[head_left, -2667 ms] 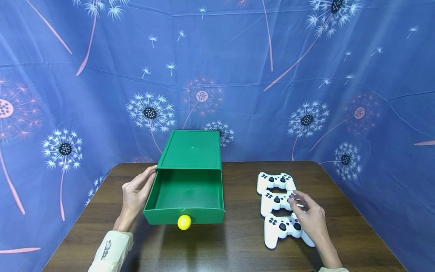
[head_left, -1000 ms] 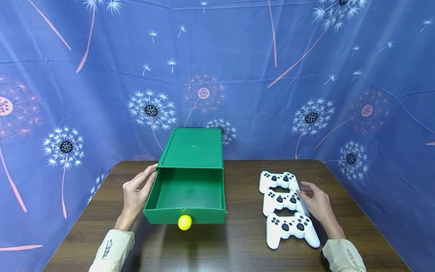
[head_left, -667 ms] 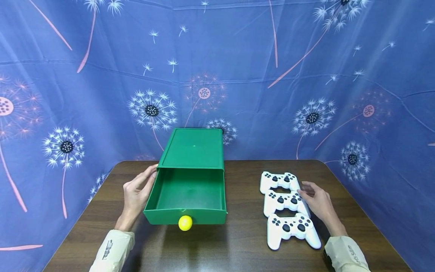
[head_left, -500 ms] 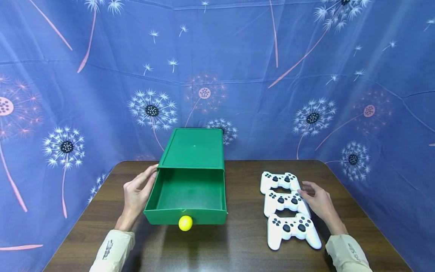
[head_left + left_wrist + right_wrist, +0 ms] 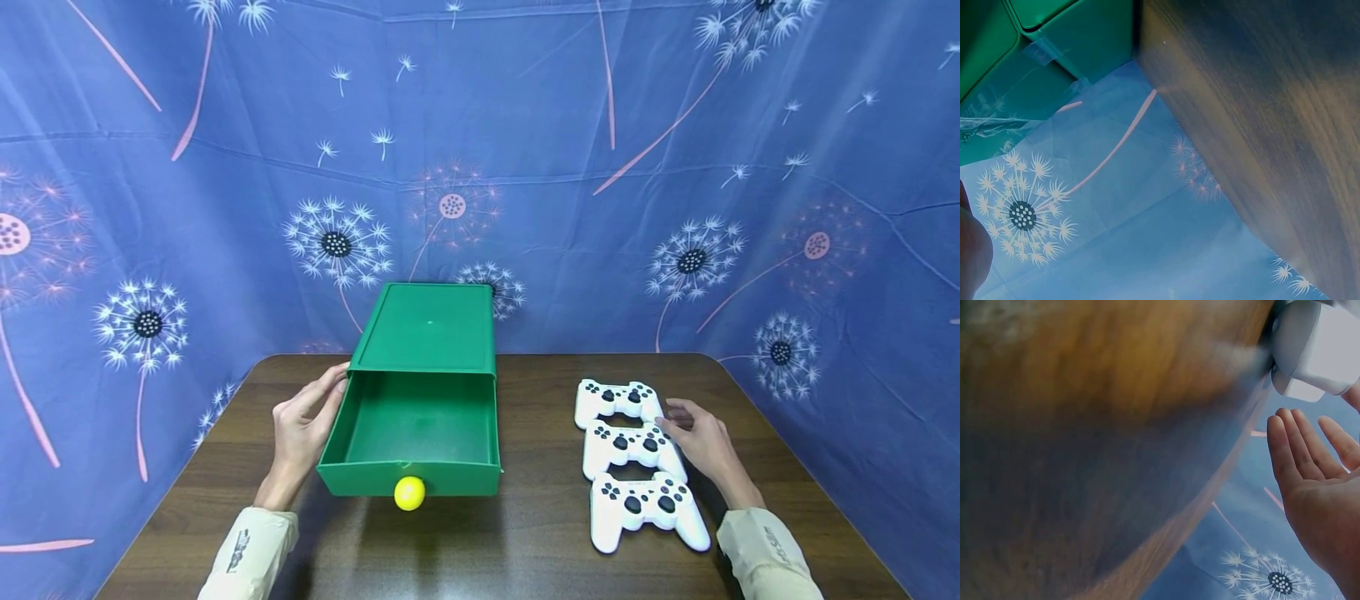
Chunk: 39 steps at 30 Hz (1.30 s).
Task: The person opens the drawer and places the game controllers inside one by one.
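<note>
A green plastic drawer box (image 5: 423,327) stands left of the table's middle, its drawer (image 5: 409,478) pulled out, with a yellow round knob (image 5: 409,493) in front. My left hand (image 5: 302,429) lies along the left side of the box, fingertips at the case's front edge and thumb by the drawer wall. Three white game controllers lie in a column on the right: a far one (image 5: 632,410), a middle one (image 5: 597,457) and a near one (image 5: 607,524). Beside the middle controller's right side rests my right hand (image 5: 705,446); in the right wrist view its fingers are extended and hold nothing.
Brown wooden table (image 5: 540,533) under everything, with rounded far corners. A blue dandelion-print cloth (image 5: 555,233) hangs behind and at both sides. Bare wood lies between the box and the controllers. Clear tape (image 5: 1042,51) shows on the box in the left wrist view.
From over the middle and near controllers, my right hand has drawn back to their right side, uncovering them. Since about one second ago both hands stay nearly still. The drawer stays pulled out.
</note>
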Each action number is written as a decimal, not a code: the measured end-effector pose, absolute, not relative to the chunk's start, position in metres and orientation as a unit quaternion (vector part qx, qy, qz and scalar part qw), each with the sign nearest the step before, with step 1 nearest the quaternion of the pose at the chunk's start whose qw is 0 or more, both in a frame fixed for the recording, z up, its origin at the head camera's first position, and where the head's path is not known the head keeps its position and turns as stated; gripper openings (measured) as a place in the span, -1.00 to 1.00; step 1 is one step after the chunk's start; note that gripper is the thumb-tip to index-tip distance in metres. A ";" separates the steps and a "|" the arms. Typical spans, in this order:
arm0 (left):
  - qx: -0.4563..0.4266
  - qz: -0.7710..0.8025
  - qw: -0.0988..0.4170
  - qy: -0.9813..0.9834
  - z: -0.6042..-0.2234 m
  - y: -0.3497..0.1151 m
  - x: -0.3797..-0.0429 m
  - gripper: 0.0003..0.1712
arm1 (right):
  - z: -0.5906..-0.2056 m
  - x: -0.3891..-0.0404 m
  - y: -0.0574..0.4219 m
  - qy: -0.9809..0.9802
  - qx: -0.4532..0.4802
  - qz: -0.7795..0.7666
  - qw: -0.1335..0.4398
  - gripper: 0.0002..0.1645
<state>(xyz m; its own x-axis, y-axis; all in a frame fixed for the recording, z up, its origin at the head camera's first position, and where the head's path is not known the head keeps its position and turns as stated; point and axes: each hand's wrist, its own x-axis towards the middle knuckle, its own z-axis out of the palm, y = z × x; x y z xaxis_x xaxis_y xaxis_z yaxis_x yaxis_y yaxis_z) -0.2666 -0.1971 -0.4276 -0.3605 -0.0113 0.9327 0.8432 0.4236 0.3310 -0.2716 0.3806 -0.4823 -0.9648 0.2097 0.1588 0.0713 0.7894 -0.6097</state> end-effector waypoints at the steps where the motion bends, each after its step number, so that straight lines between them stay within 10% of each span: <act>1: -0.300 -0.446 0.480 -0.694 -0.428 -0.197 -0.266 -0.48 | -0.482 -0.272 0.381 -0.939 -0.074 0.317 0.108 -0.35; 39: -0.291 -0.451 0.482 -0.693 -0.426 -0.194 -0.266 -0.47 | -0.486 -0.294 0.383 -0.935 -0.068 0.339 0.074 -0.27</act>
